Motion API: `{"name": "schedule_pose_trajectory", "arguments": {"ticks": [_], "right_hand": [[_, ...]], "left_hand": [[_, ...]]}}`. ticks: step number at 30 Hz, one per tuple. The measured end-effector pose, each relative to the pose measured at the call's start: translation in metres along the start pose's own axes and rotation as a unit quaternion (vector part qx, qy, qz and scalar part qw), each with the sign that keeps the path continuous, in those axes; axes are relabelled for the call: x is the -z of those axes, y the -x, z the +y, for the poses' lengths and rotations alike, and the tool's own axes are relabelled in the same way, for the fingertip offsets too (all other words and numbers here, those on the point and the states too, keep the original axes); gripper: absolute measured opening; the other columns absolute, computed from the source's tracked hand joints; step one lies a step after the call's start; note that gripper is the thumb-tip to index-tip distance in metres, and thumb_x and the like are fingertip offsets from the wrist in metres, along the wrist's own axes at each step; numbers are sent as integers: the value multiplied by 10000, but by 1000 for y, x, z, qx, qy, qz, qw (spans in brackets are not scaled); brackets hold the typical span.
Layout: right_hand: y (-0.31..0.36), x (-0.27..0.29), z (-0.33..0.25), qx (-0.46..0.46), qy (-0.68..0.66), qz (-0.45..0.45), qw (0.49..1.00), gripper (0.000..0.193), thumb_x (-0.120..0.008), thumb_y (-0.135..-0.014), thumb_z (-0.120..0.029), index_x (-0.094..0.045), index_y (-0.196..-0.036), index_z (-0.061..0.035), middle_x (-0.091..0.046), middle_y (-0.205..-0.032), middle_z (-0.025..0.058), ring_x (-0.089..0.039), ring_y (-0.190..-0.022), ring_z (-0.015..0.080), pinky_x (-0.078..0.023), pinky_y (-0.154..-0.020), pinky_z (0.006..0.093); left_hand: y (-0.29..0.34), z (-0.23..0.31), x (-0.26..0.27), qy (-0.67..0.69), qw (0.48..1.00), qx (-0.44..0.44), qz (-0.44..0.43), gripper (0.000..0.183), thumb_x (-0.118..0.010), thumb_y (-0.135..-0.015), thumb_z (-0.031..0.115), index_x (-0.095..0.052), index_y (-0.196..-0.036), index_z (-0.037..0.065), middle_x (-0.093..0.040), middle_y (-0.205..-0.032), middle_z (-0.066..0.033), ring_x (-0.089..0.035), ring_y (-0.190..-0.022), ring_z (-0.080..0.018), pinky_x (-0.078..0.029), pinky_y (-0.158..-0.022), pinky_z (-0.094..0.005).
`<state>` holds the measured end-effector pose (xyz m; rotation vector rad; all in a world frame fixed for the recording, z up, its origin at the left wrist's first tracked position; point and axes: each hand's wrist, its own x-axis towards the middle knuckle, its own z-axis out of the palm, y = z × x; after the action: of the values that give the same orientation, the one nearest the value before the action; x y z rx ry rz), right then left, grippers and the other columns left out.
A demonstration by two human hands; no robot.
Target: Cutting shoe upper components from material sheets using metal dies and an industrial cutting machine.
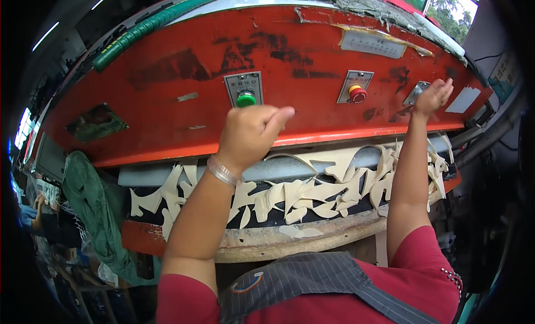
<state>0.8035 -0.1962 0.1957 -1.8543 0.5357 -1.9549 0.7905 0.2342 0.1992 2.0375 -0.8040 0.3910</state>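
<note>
My left hand [251, 131] is closed in a loose fist with the thumb sticking out to the right. Just below the green push button [246, 99] on the red machine front, it overlaps the button's lower edge; whether they touch I cannot tell. My right hand [433, 98], fingers curled together, is against or just in front of a small metal plate [415, 94], whose right part it hides. Nothing shows in either hand. Under my forearms, cream sheet offcuts [301, 198] with curved cut-out edges lie heaped on the dark machine bed [253, 200].
Between my hands sits a red mushroom button [357, 95] with a yellow collar. The red machine panel [317, 120] spans the space ahead. A pale wooden ledge [267, 237] edges the bed nearest me. Green sacking [92, 207] hangs at left; a green wrapped bar [150, 31] lies on top.
</note>
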Motion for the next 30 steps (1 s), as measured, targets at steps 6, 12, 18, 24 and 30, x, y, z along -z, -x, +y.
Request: {"name": "schedule_pose_trajectory", "arguments": {"ticks": [6,12,18,24,30], "right_hand": [[13,16,-17,-13,-62,-69,996,639,-425,-936,-440,-313,-1381,6,-249,-1446,229,-198,-1358,344,-170,-1095,422],[150,153,-61,-36,-172,-530,830,480,-685,-797,-230,-516,-1194,-19,-520,-1208,160,-507,-1112,295,-420,-922,376],[202,259,-205,231,-255,-773,533,650,-729,-680,-453,-554,-1152,-42,-594,-1077,124,-548,-999,308,-430,-863,414],[252,330,-245,258,-143,-761,578,425,-761,-635,-250,-575,-966,-58,-570,-933,100,-549,-929,276,-484,-778,372],[264,324,-248,231,-109,-757,601,342,-743,-633,-205,-586,-897,-55,-578,-901,103,-555,-916,279,-484,-769,375]], "left_hand": [[12,-6,8,-61,996,64,-4,400,-576,-885,309,-606,-611,20,-581,-514,-85,-585,-469,-130,-437,-459,-273],[178,28,14,-59,955,232,-174,366,-565,-868,338,-614,-671,32,-598,-676,-153,-582,-625,-336,-451,-590,-425],[277,80,15,-141,966,183,-118,282,-585,-836,289,-656,-695,55,-629,-734,-116,-594,-720,-311,-469,-649,-428],[321,98,9,-216,960,169,-51,290,-579,-819,257,-607,-621,47,-592,-681,-132,-572,-694,-327,-463,-654,-442],[325,83,7,-223,957,177,-64,300,-575,-808,265,-616,-618,37,-590,-687,-155,-569,-703,-343,-460,-654,-455]]}}
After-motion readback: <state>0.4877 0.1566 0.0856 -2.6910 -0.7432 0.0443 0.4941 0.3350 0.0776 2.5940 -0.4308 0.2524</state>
